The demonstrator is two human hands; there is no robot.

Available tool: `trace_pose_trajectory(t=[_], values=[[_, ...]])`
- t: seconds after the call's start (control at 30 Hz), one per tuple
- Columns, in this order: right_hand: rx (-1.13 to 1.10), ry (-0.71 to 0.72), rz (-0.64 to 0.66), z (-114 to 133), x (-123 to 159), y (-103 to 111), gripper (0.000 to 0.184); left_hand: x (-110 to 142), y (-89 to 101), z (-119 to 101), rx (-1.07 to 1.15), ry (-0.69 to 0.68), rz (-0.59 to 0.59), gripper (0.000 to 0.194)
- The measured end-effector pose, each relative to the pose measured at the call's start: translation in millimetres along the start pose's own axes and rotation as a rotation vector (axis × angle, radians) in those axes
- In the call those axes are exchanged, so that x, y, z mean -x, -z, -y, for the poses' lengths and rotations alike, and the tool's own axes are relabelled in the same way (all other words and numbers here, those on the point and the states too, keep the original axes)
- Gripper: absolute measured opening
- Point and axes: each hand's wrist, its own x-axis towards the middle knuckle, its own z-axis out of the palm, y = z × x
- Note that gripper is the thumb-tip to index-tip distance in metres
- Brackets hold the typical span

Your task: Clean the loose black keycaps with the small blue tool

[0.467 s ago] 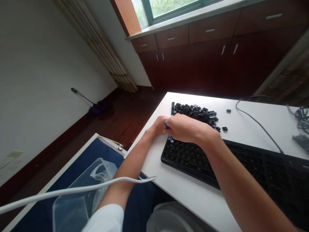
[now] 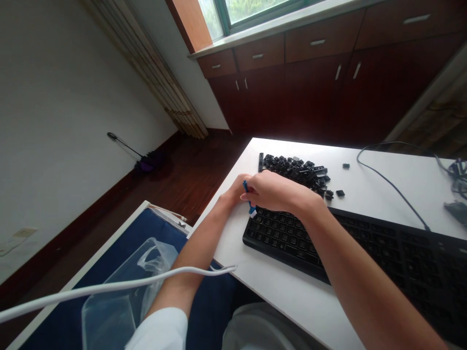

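Note:
My right hand (image 2: 273, 191) is shut on a small blue tool with a white tip (image 2: 249, 198), which points down toward the left end of a black computer keyboard (image 2: 280, 238). My left hand (image 2: 235, 190) lies against the right hand's fingers, partly hidden, and I cannot tell whether it grips the tool. Both hands hover over the keyboard's far left corner. Just beyond them lies a heap of black keycaps (image 2: 295, 170) on the white desk (image 2: 386, 189). Two loose keycaps (image 2: 340, 193) rest to its right.
A black cable (image 2: 390, 180) curves across the desk's far side to a tangle at the right edge. A white cable (image 2: 109, 287) crosses my left forearm. To the left, a clear plastic bag (image 2: 153, 257) lies on blue cloth. Dark wooden cabinets stand beyond the desk.
The blue tool has tilted more upright, and its white tip has swung left. My right hand has shifted slightly left and up over the keyboard.

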Motion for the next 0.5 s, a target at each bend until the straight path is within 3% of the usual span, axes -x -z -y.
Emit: trace_pose_trajectory(t=[0.27,0.5], values=[[-0.111,-0.077,-0.012,-6,-2,-2,0.028,-3,-12.8,13,-0.005,-0.043,-0.002,0.017],[-0.220,-0.102,0.006,-9,-1,0,0.028,-1,-8.3,8,0.054,-0.070,-0.014,0.012]])
